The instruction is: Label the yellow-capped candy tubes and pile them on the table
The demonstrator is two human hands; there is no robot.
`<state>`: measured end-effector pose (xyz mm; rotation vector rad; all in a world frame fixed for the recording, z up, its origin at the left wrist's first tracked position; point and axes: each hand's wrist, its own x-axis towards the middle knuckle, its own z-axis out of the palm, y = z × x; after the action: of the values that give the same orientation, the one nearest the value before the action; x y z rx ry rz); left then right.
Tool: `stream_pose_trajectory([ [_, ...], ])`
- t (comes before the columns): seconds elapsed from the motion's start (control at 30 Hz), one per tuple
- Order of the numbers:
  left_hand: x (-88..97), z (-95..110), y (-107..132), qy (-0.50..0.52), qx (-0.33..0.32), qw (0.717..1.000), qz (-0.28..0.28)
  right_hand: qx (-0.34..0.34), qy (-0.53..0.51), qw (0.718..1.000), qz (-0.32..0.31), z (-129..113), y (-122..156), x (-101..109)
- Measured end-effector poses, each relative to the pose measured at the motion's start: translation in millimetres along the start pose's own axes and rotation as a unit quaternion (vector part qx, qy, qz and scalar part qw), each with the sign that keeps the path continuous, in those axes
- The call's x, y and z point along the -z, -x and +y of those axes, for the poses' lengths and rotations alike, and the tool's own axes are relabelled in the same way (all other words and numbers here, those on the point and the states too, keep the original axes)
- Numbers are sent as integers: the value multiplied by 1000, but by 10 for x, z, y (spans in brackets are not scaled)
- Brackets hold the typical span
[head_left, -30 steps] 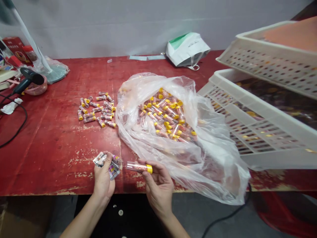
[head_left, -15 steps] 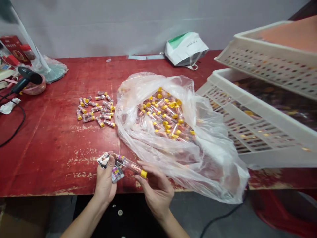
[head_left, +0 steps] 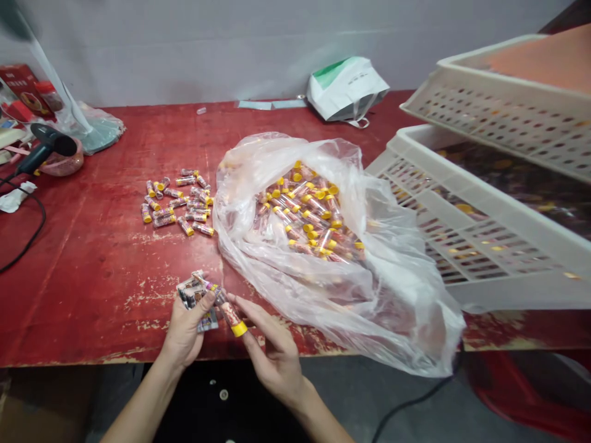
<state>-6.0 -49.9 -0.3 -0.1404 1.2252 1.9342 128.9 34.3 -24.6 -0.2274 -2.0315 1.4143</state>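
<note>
At the upper left of the frame, a red box [head_left: 28,91] bears print too small to read. Left of centre, yellow-capped tubes [head_left: 178,203] lie on the red bench [head_left: 92,246], their labels illegible. At lower centre, the left hand [head_left: 187,326] grips colourfully printed slips [head_left: 188,291], wording unreadable; beside it the right hand [head_left: 274,351] holds a yellow-capped tube [head_left: 231,314] between fingers and thumb. Upper right of centre, a white-and-green bag [head_left: 346,92] carries small, undecipherable lettering.
</note>
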Motion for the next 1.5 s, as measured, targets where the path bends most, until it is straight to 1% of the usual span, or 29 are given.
stream_pose_trajectory([
  [0.13,54,77,-28,-25,8,1000,-2,-41,-20,999,3,-49,-56,-40],
  [0.23,66,63,-14,-27,3,1000,-12,-91,-103,990,41,-78,-60,-94],
  [0.3,58,26,11,-26,-6,1000,-16,-107,-118,984,73,-73,-48,-145],
  [0.37,41,-22,48,-26,-13,999,-16,-94,-80,987,104,-52,-43,-197],
  [0.43,24,-74,91,-33,-9,999,-14,-63,-45,990,118,-32,-60,-241],
  [0.5,10,-117,133,-45,0,999,-14,-44,-42,989,134,-22,-97,-274],
  [0.63,6,-162,168,-48,8,999,-13,-50,-55,980,187,-20,-171,-304],
  [0.73,24,-168,142,-50,3,999,-6,-61,-67,979,182,5,-185,-300],
  [0.87,50,-159,45,-58,-6,998,8,-91,-88,976,176,112,-218,-333],
  [0.93,64,-144,-31,-52,-6,998,18,-133,-110,968,185,209,-303,-413],
  [1.0,91,-117,-117,-28,6,999,39,-183,-131,952,206,343,-468,-503],
  [1.03,113,-100,-163,-13,13,998,52,-196,-131,948,216,423,-582,-521],
  [1.07,140,-81,-208,1,19,998,63,-195,-118,948,220,507,-715,-501],
  [1.1,173,-61,-252,11,20,997,75,-182,-80,956,217,590,-860,-430],
  [1.13,209,-40,-292,18,18,996,84,-166,-2,965,204,667,-1010,-303],
  [1.17,246,-21,-327,23,16,995,91,-155,104,965,183,733,-1158,-122],
  [1.2,280,-4,-353,26,15,995,98,-150,218,951,161,790,-1298,104],
  [1.23,308,9,-369,28,13,994,102,-163,357,909,141,841,-1426,358],
  [1.27,328,17,-374,29,11,994,104,-180,420,879,136,892,-1540,619],
  [1.33,336,13,-363,34,8,994,103,-215,474,844,126,1018,-1719,1083],
  [1.37,326,1,-351,38,8,994,99,-231,490,833,109,1094,-1783,1257],
  [1.4,309,-16,-339,41,9,995,92,-242,504,824,90,1174,-1829,1384],
  [1.43,287,-36,-329,46,9,995,86,-249,516,816,70,1251,-1858,1465],
  [1.5,241,-73,-315,57,0,995,81,-251,533,807,35,1372,-1870,1526],
])
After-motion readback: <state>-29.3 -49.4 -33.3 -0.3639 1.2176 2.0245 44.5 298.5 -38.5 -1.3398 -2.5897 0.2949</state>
